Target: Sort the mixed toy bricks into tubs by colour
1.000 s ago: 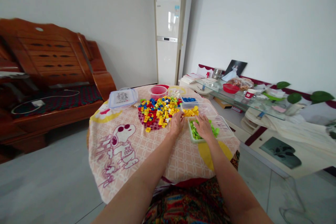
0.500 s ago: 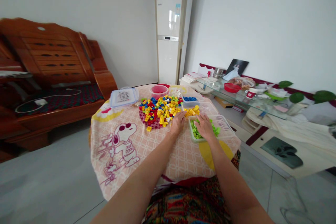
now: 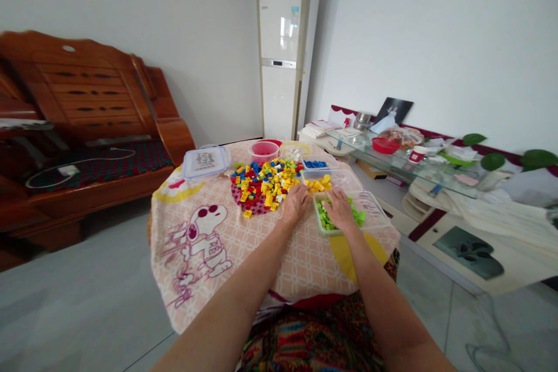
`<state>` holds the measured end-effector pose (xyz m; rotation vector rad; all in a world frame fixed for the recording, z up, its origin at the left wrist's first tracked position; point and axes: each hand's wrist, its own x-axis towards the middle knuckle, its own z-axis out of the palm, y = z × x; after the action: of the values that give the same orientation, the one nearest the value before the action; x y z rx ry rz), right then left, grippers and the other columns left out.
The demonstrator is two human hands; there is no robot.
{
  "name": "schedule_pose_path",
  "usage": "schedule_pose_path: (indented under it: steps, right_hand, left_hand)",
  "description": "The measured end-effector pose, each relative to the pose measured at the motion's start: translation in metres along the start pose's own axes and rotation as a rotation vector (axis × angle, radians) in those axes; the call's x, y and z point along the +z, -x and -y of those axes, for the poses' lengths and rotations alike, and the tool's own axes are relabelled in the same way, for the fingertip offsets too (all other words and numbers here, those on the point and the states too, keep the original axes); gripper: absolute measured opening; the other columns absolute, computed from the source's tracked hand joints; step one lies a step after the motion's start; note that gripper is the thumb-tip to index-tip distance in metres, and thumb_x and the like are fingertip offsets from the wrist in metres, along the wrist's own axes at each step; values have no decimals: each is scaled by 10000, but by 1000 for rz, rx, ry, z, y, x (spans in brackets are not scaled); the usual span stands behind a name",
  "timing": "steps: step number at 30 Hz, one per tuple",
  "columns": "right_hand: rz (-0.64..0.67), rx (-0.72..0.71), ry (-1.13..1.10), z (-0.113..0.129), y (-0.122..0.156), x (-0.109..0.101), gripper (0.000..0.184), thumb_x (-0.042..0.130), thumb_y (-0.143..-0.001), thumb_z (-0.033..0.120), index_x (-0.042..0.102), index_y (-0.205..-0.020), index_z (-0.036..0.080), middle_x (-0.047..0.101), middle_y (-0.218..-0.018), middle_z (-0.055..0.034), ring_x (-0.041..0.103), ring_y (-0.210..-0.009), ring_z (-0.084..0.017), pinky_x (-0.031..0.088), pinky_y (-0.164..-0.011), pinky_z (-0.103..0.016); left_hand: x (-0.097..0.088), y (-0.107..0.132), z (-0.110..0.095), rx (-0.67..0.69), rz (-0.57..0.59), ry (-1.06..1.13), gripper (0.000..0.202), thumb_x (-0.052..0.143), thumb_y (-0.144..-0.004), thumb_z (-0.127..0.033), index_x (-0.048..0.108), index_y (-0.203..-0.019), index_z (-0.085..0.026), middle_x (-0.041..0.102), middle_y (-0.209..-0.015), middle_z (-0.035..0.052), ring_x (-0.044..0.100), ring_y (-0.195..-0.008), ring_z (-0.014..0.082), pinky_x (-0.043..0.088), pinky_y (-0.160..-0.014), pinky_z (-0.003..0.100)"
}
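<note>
My left hand rests at the right edge of a mixed pile of toy building blocks, next to a clear box of yellow blocks. Its fingers are stretched forward, and I see nothing held in them. Over a clear box of light green blocks lies my right hand, fingers apart, with its fingertips near the yellow blocks. What is under the palms is hidden. Behind the yellow blocks stands a box of blue blocks.
A patterned cloth covers the round table. On it are a lidded container at the far left and a pink tub at the back. To the right, a glass shelf carries a red bowl and a paper cup.
Almost nothing differs. My left hand has shifted very slightly, while my right hand stays over the green blocks.
</note>
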<state>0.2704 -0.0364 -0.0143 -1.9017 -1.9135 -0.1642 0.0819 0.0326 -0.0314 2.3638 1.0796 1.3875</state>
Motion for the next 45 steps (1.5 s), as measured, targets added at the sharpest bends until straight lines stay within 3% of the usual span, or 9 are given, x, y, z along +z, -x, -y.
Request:
schedule_pose_path:
  steps: [4, 7, 10, 14, 18, 22, 26, 33, 45]
  right_hand:
    - [28, 22, 3, 3, 0, -5, 527, 433, -1032, 354, 545, -1517, 179, 501, -1594, -146, 384, -1513, -286, 308, -1247, -484]
    - [43, 37, 13, 6, 0, -9, 529, 440, -1033, 348, 541, -1521, 170, 498, -1597, -147, 370, -1518, -294, 301, -1251, -480]
    - [54, 34, 25, 7, 1, -11, 533, 434, -1036, 341, 541, -1518, 141, 489, -1603, -163, 360, -1525, -293, 289, -1260, -469]
    - [58, 27, 28, 6, 0, -10, 526, 439, -1035, 343, 538, -1523, 173, 497, -1598, -148, 373, -1519, -276, 289, -1261, -476]
    - [40, 24, 26, 4, 0, -8, 518, 427, -1032, 342, 547, -1517, 203, 513, -1587, -126, 393, -1503, -270, 315, -1247, -480]
    - [28, 10, 18, 4, 0, -7, 521, 412, -1030, 334, 554, -1508, 185, 517, -1582, -135, 399, -1499, -271, 313, -1249, -479]
    - [28, 4, 9, 4, 0, -7, 529, 393, -1033, 338, 551, -1506, 161, 515, -1580, -151, 387, -1508, -273, 301, -1255, -484]
    - [9, 4, -8, 3, 0, -5, 519, 418, -1022, 340, 558, -1500, 196, 525, -1572, -135, 390, -1501, -289, 306, -1243, -507]
    - [7, 3, -17, 3, 0, -5, 520, 434, -1021, 346, 556, -1507, 203, 530, -1569, -140, 409, -1493, -288, 310, -1243, -517]
  left_hand:
    - [1, -1, 12, 10, -46, -63, 467, 558, -888, -123, 661, -1339, -186, 668, -1325, 147, 617, -1248, 288, 500, -1117, 488]
    - [-3, -3, 20, -134, -116, -141, 584, 576, -860, -114, 594, -1440, -181, 630, -1423, 165, 567, -1346, 324, 445, -1178, 528]
    - [-10, -5, 20, -277, -73, -212, 630, 604, -858, -124, 550, -1483, -185, 563, -1521, 165, 483, -1445, 334, 397, -1217, 511]
    - [-17, -9, 11, -368, 68, -311, 504, 583, -911, -163, 611, -1411, -224, 585, -1501, 150, 535, -1386, 325, 397, -1189, 506]
    - [-20, -10, 10, -394, 123, -351, 278, 583, -921, -172, 716, -1163, -208, 702, -1278, 133, 639, -1191, 282, 459, -1086, 437]
    - [-18, -7, 23, -347, 53, -288, 161, 653, -870, -172, 715, -1017, -192, 733, -1117, 111, 659, -1084, 251, 507, -980, 382]
    - [-12, -5, 36, -255, -93, -186, 138, 692, -812, -147, 718, -938, -196, 735, -1156, 110, 663, -1075, 267, 521, -1003, 451]
    - [-11, -2, 31, -179, -191, -60, 188, 642, -868, -171, 737, -1028, -197, 734, -1045, 116, 686, -1027, 267, 564, -974, 451]
    - [11, -8, -5, -66, -46, 61, 363, 549, -920, -88, 691, -1237, -189, 708, -1190, 115, 674, -1095, 223, 567, -1000, 372]
